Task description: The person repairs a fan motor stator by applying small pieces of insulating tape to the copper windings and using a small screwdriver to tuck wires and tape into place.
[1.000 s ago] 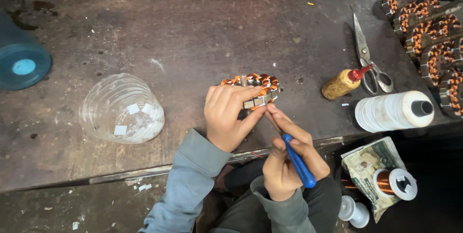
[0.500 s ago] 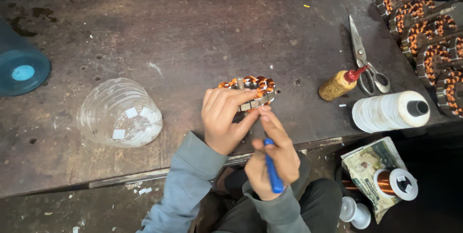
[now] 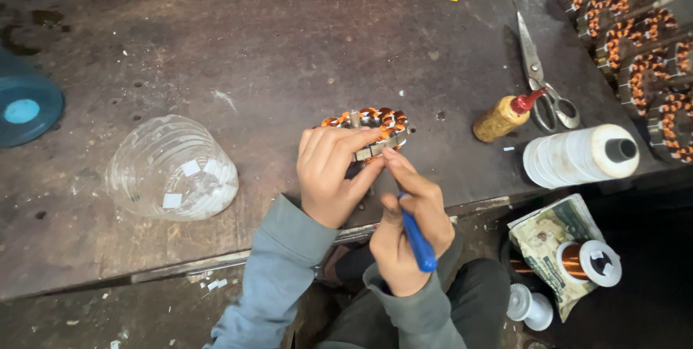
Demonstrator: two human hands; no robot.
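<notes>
On the worn wooden bench (image 3: 216, 46), the left hand (image 3: 333, 176) grips one round copper-wound stator ring (image 3: 369, 127), fingers curled over it. Beside it, the right hand (image 3: 408, 230) closes around one blue-handled tool (image 3: 419, 242), fingertips touching the ring. Nearby lie one pair of scissors (image 3: 540, 78) and one white thread spool (image 3: 577, 155).

I see the wound stator (image 3: 372, 127) near the worktop's (image 3: 289, 53) front edge, at its middle. The plastic dome (image 3: 172, 168) lies left of it. Bottle (image 3: 502, 118), scissors (image 3: 541, 78) and thread spool (image 3: 577, 155) lie right; more stators (image 3: 635, 53) fill the far right corner.
</notes>
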